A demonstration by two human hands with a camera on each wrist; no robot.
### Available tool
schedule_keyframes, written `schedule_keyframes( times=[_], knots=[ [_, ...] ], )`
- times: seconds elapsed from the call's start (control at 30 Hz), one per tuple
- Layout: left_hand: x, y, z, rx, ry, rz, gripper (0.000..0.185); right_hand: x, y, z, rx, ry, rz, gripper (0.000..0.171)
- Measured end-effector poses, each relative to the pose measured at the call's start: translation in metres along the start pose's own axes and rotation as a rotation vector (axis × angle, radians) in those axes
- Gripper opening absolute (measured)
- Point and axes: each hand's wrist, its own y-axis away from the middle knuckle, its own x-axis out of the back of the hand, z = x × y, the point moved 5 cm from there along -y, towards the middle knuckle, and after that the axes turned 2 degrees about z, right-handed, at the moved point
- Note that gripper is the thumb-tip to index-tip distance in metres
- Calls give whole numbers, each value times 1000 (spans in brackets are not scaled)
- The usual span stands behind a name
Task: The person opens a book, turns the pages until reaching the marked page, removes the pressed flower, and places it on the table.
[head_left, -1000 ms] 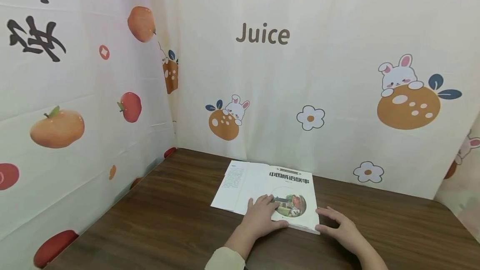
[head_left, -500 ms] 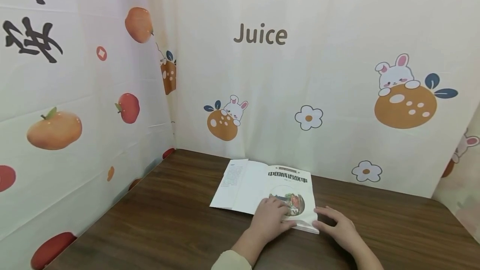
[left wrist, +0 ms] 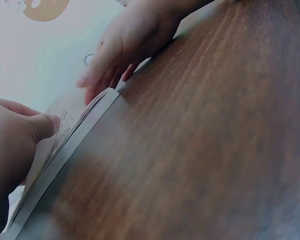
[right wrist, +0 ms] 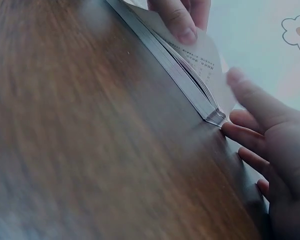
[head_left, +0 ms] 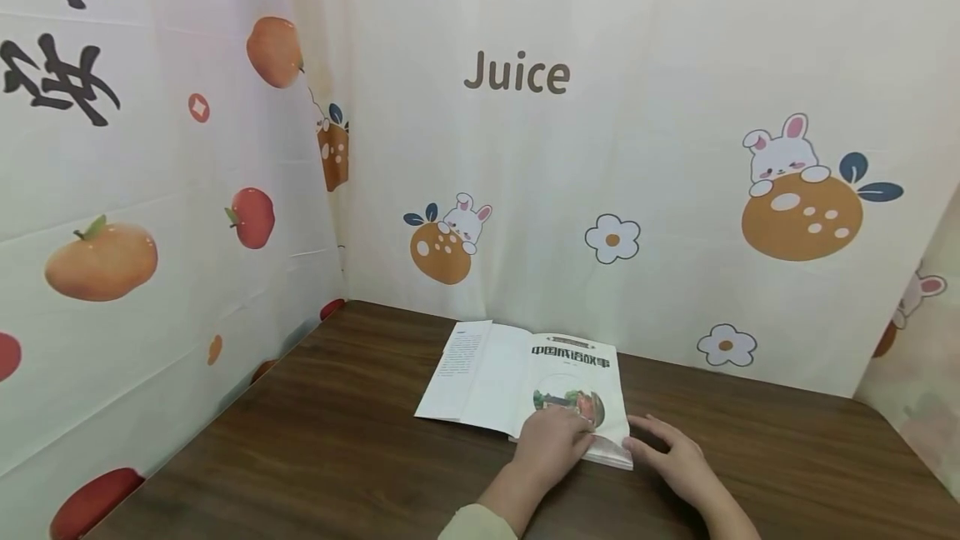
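A white book (head_left: 495, 373) lies on the brown table (head_left: 337, 457) with its cover folded out to the left and a title page with a round picture showing. My left hand (head_left: 551, 444) rests on the near edge of that page (right wrist: 207, 60). Its thumb (right wrist: 182, 27) is under the lifted corner and its fingers are on top, pinching the page. My right hand (head_left: 671, 457) lies flat on the table at the book's near right corner, with its straight fingertips (right wrist: 235, 131) touching the corner. In the left wrist view the book's edge (left wrist: 75, 150) runs between both hands.
Printed cloth curtains (head_left: 525, 190) with fruit, rabbits and the word "Juice" wall in the table at the back and left. The table's bare wood stretches to the left and right of the book.
My left hand has slid to the right along the page's near edge, toward the near right corner, and the page's corner now curls up. The right hand has barely moved.
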Motion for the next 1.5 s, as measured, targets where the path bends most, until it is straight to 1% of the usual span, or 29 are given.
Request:
schedule_keyframes(
  times=[0.13, 0.23, 0.33, 0.43, 0.53, 0.6, 0.73, 0.87, 0.97, 1.1, 1.3, 1.5],
  knots=[
    [1, -1, -1, 24, 43, 56, 9, 0, 0, 1, -34, -68, -8, 54],
    [2, -1, -2, 38, 59, 89, 6, 0, 0, 1, -36, -89, 1, 54],
    [4, -2, -3, 45, 60, 150, 6, 0, -1, 1, -13, -46, -2, 53],
    [8, -2, -4, 60, 53, 218, 7, -1, -1, 1, 18, -5, 0, 56],
    [10, -2, -5, 75, 66, 247, 7, 0, 0, 0, 44, -2, 6, 57],
    [11, -2, -5, 77, 70, 257, 7, 1, 0, -2, 66, -9, 17, 54],
    [14, -1, -4, 56, 55, 288, 7, 2, 0, -5, 123, -9, 36, 45],
    [20, 0, -4, 13, 22, 359, 8, 2, 1, -7, 154, 6, 42, 42],
    [24, 1, -7, -9, 17, 427, 10, 1, 1, -7, 156, 0, 29, 38],
    [27, 2, -12, -10, 52, 500, 8, -1, 0, -6, 136, -1, 7, 34],
    [34, 3, -16, -17, 107, 599, 4, -1, -1, -7, 102, 28, 11, 38],
    [40, 6, -25, -12, 141, 680, 1, -2, -2, -7, 70, 14, 11, 38]
  ],
)
